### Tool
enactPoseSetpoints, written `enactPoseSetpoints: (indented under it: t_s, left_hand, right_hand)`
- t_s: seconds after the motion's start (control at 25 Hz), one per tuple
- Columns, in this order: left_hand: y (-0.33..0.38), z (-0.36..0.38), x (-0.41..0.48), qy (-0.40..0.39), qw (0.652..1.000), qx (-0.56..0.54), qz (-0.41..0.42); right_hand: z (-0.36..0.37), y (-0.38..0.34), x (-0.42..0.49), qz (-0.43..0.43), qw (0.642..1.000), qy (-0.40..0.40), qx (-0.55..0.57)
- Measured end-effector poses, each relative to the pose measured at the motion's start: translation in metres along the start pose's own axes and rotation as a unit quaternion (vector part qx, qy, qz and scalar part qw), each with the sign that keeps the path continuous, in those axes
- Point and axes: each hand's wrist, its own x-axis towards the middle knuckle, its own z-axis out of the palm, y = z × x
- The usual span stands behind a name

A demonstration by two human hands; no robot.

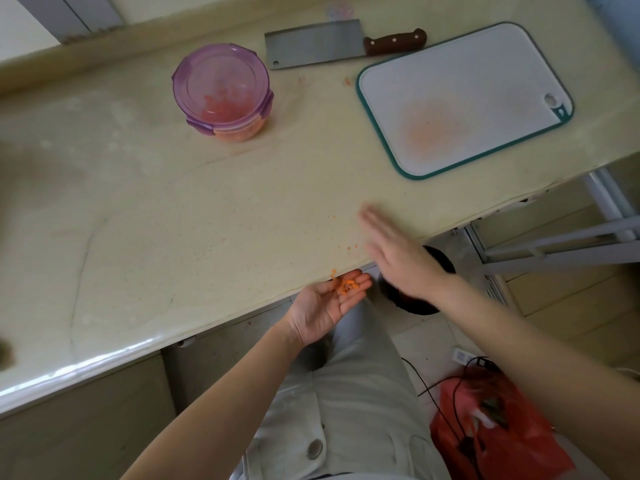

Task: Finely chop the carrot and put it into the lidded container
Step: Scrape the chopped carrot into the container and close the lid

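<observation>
Worktop: pale cream stone counter [207, 209] fills most of your view, with its glossy front edge running across in front of you.
Container: round clear tub [239, 131] stands toward the back left of the counter, with its purple lid [221, 81] on top.
Chopped carrot: an orange heap [225, 110] shows through the tub's lid and wall, so most of the carrot is inside.
Left hand: your left hand [329, 303] is palm up just below the counter's front edge, fingers relaxed and slightly cupped, gripping nothing.
Carrot bits: a small cluster of orange scraps [348, 285] rests on those fingers, and a few specks [351, 247] lie on the counter near the edge.
Right hand: your right hand [398, 258] is flat with straight fingers over the counter edge, just beside the specks. It is blurred and holds nothing.
Cleaver: steel blade with a dark riveted wooden handle [313, 46], lying flat at the back between the tub and the board.
Cutting board: white with a teal rim [464, 95], at the back right, bearing an orange stain [429, 128].
Writing: a faint pink and blue print [341, 10] behind the cleaver is too blurred to read.
Floor: a red plastic bag [498, 431] with a black cable [453, 403] across it lies to your right.
</observation>
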Motion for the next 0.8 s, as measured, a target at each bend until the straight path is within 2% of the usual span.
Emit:
enactPoseSetpoints:
  t_s: [0.08,0.16,0.32,0.4,0.52,0.6,0.72,0.8]
  left_hand:
    - [0.0,0.001,0.0,0.0,1.0,0.005,0.001]
    - [0.0,0.002,0.0,0.001,1.0,0.004,-0.001]
    - [0.0,-0.002,0.002,0.02,1.0,0.012,0.005]
    - [0.0,-0.002,0.002,0.019,1.0,0.011,0.002]
    - [0.0,0.0,0.001,0.008,1.0,0.002,-0.004]
    - [0.0,0.0,0.001,0.012,1.0,0.003,-0.006]
    - [0.0,0.0,0.002,0.022,1.0,0.002,-0.004]
    - [0.0,0.001,0.001,0.033,0.999,-0.004,0.007]
  right_hand:
    - [-0.012,0.005,0.029,0.084,0.996,0.01,-0.026]
    - [-0.005,0.004,0.03,0.079,0.994,-0.008,-0.07]
    - [0.015,-0.004,-0.028,-0.115,0.989,-0.07,-0.066]
    - [0.003,0.001,-0.022,-0.151,0.986,-0.056,-0.034]
    - [-0.013,-0.001,0.023,-0.023,1.0,0.004,0.011]
    - [-0.01,-0.009,0.044,0.0,1.0,-0.019,-0.021]
    - [0.01,-0.018,0.026,-0.059,0.995,-0.056,-0.053]
    - [0.015,-0.015,-0.005,-0.164,0.983,-0.056,-0.058]
